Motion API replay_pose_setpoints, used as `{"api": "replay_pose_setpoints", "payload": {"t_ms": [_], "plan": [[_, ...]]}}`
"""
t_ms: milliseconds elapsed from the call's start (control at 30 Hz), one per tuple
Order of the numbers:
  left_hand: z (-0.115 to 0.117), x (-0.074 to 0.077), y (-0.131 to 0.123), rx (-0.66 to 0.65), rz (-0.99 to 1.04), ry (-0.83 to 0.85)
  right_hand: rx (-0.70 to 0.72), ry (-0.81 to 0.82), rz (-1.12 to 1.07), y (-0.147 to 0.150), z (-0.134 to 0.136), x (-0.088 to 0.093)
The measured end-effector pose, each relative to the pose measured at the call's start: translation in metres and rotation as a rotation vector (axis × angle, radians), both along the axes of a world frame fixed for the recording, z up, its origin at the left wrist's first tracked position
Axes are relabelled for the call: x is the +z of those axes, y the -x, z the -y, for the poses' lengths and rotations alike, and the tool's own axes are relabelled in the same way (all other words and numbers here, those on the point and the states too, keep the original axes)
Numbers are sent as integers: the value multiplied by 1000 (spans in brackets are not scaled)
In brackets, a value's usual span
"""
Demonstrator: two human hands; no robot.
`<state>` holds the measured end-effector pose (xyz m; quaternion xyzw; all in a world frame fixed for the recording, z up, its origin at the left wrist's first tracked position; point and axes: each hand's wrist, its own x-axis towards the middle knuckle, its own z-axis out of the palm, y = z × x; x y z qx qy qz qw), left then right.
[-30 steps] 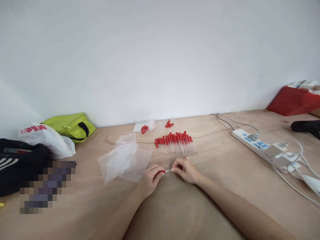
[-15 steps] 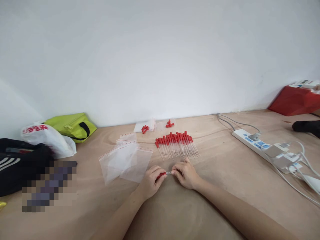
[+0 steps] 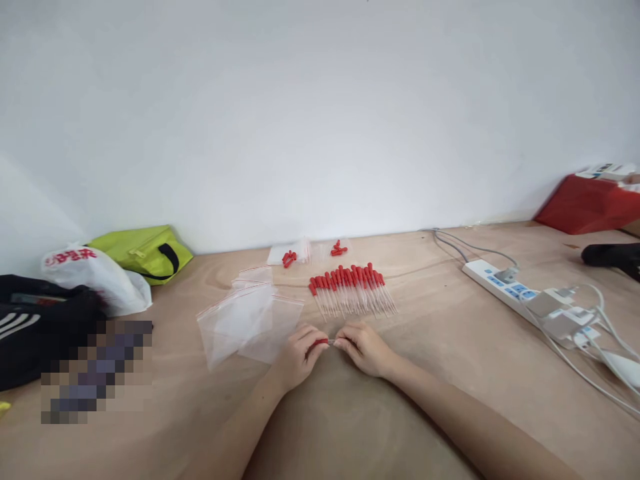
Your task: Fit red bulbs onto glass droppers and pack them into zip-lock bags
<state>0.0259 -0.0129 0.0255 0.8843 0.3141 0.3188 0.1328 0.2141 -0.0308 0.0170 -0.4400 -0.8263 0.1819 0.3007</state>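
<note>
My left hand (image 3: 297, 357) pinches the red rubber bulb of a small dropper (image 3: 326, 342), and my right hand (image 3: 364, 348) pinches its clear glass tube. The hands are close together over the wooden table (image 3: 450, 373), fingertips almost meeting. Just beyond them lies a row of several red-capped droppers (image 3: 351, 289). A pile of clear zip bags (image 3: 250, 321) lies to the left of my left hand. Farther back, two small bags hold loose red bulbs (image 3: 289, 257).
A white power strip (image 3: 505, 287) with plugs and cables runs along the right. A red box (image 3: 590, 203) and a dark object (image 3: 613, 257) sit at far right. A green pouch (image 3: 145, 252), white plastic bag (image 3: 95, 277) and black bag (image 3: 35, 327) lie at left, against the white wall.
My hands have drawn closer together on the dropper, so less of the glass tube shows between them. They sit slightly nearer the row of droppers.
</note>
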Motion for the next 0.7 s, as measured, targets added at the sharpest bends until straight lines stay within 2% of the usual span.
{"api": "replay_pose_setpoints", "payload": {"t_ms": [167,233,333,433,533,700], "plan": [[-6,3,9,67,-10,-145,-63,-95,151,7,1,6],[-8,0,12,204,-36,-223,-134,-54,134,10,-2,7],[-12,-9,18,501,-116,-294,-295,44,20,14,-14,8],[-16,-19,24,658,-300,-194,-486,105,-64,20,-31,9],[-17,-24,25,669,-445,-34,-651,76,-40,28,-48,11],[-13,-17,22,665,-486,66,-797,6,28,45,-71,8]]}}
